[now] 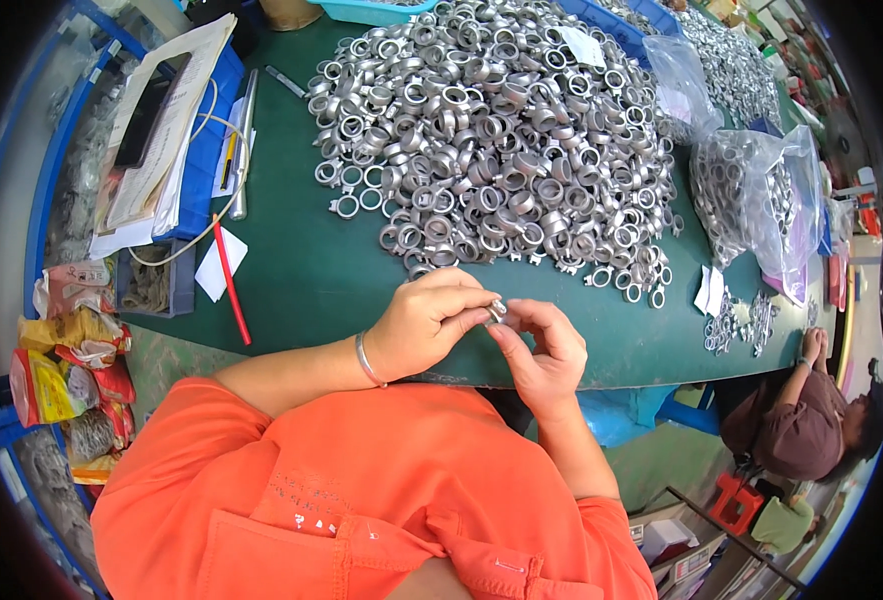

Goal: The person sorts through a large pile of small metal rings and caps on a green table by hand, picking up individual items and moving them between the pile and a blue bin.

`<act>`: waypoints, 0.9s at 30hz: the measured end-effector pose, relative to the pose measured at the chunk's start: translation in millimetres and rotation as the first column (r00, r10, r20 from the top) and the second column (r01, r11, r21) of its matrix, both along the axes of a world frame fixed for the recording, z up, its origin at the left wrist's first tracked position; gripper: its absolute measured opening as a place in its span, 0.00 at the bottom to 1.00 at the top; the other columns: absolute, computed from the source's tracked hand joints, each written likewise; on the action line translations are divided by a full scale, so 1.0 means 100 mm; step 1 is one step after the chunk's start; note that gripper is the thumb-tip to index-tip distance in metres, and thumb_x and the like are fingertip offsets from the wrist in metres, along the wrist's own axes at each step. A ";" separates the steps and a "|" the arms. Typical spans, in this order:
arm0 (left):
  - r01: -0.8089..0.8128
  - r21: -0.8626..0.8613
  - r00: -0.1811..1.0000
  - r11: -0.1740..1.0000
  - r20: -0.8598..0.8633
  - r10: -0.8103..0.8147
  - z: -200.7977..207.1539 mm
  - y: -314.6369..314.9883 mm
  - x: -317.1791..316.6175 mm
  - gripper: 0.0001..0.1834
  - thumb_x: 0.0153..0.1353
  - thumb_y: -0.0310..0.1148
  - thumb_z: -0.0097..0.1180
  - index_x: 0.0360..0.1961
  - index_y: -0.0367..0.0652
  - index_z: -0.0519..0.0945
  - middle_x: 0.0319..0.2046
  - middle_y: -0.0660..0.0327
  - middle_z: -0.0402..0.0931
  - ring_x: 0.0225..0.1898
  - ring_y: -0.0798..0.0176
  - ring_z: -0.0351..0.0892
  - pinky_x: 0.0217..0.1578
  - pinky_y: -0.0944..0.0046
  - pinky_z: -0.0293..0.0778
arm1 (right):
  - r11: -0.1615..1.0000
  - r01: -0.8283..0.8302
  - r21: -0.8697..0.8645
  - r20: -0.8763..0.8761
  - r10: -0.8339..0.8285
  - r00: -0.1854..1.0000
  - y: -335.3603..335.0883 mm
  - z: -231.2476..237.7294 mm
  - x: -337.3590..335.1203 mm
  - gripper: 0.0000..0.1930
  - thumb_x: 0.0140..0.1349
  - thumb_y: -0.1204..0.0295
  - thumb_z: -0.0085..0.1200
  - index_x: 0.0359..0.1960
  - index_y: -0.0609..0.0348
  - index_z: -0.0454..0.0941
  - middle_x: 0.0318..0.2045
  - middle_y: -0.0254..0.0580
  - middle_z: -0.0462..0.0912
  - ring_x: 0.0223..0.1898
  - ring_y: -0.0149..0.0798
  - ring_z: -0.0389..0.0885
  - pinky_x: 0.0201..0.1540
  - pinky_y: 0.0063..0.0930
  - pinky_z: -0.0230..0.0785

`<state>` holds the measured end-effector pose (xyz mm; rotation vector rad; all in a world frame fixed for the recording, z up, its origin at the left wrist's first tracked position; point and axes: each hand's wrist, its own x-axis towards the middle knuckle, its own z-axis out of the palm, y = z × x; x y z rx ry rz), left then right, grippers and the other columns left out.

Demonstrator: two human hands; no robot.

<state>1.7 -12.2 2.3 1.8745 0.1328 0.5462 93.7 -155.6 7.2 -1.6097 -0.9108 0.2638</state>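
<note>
Just over the near edge of the green table (281,200), my two hands meet around one small metal ring part (497,309). My left hand (429,325) pinches it between thumb and fingers, and a metal bangle circles that wrist. From the other side my right hand (543,352) grips the same part with its thumb and bent fingers. Fingers cover most of the part, so its full shape is hidden. Directly beyond my hands spreads a large heap of silvery metal rings (501,140), many with a small lug on the side.
At left stand a blue bin (223,110) with papers and a phone, a looped white cable and a red stick (231,285). Clear plastic bags (756,195) of rings lie at right. A co-worker in a brown shirt (796,425) sits at the table's right.
</note>
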 end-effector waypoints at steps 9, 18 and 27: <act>-0.018 0.139 0.991 0.990 0.137 -0.001 0.03 -0.01 0.00 0.13 0.46 0.18 0.61 0.35 0.38 0.81 0.31 0.59 0.76 0.30 0.62 0.77 0.29 0.67 0.75 | 0.991 0.009 0.131 -0.202 0.018 0.979 -0.08 -0.11 -0.07 0.18 0.47 0.85 0.62 0.41 0.67 0.70 0.32 0.43 0.79 0.33 0.31 0.79 0.36 0.22 0.74; -0.013 0.139 0.988 0.990 0.156 -0.009 0.04 -0.02 0.01 0.12 0.47 0.18 0.60 0.35 0.38 0.81 0.31 0.59 0.76 0.29 0.61 0.78 0.29 0.67 0.75 | 0.987 0.003 0.161 -0.194 0.029 0.980 -0.10 -0.13 -0.08 0.20 0.47 0.86 0.61 0.42 0.67 0.68 0.31 0.44 0.79 0.34 0.32 0.79 0.37 0.23 0.74; 0.009 0.045 0.997 0.999 0.073 -0.012 0.01 -0.04 0.00 0.12 0.47 0.19 0.61 0.35 0.38 0.81 0.31 0.58 0.77 0.29 0.62 0.77 0.28 0.68 0.74 | 0.986 0.006 0.166 -0.188 0.026 0.982 -0.11 -0.12 -0.09 0.21 0.47 0.85 0.61 0.44 0.67 0.68 0.30 0.44 0.79 0.32 0.33 0.79 0.36 0.23 0.74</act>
